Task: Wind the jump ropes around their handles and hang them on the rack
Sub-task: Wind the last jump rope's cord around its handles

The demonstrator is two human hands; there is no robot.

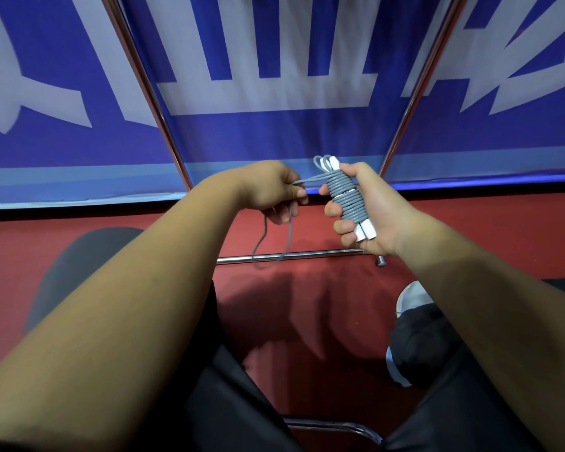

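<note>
Grey rope [343,199] lies coiled tightly around a pair of white handles [365,234], and the right hand [369,213] grips this bundle, fingers curled round it, held up above the red floor [307,301]. To the left, the left hand [268,189] pinches the loose rope end, which hangs in a loop below. A chrome rack frame [294,256] stands beyond, before a blue-and-white banner [274,93].
</note>
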